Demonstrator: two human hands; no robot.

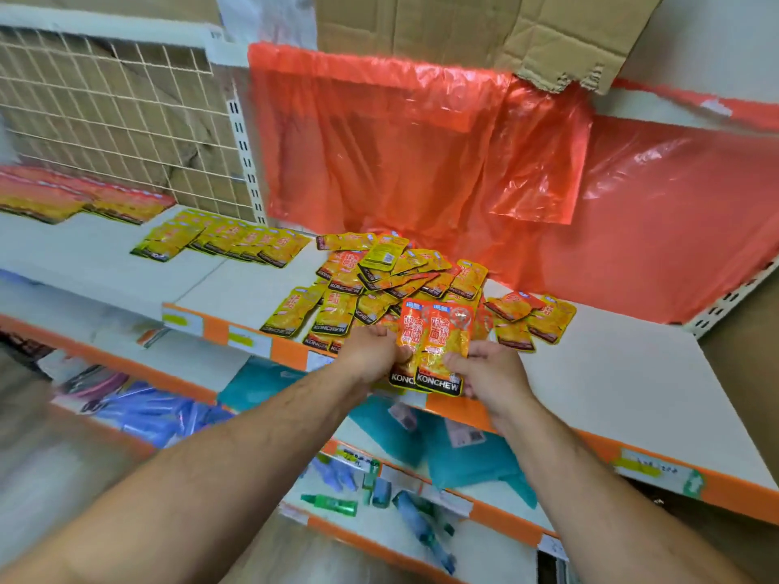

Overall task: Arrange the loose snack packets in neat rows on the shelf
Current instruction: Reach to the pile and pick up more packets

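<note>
Two packets (432,349) show in our hands just below the middle of the frame, fanned one over the other with their black bands lowest. We cannot tell whether more sit behind them. Our left hand (373,351) pinches the left edge of the pair, thumb on the printed face. Our right hand (489,373) pinches the lower right corner the same way, so both grips are narrow and closed on the packets. The pair hangs over the front edge of the shelf (590,373), just in front of the loose pile (392,280) at the centre, where packets lie at all angles, some face down. At centre left a neat row (227,242) lies overlapped like tiles, and another row (80,200) sits at the far left below the wire grid (105,115).

To do this step well, we judge that we should first square the pair: faces up, bands the same way, edges flush. Then we lay them on bare shelf, not on the pile, copying the overlap and heading of the row at centre left. The wrappers look slick, so we keep both thumbs pressing until they lie flat.
</note>
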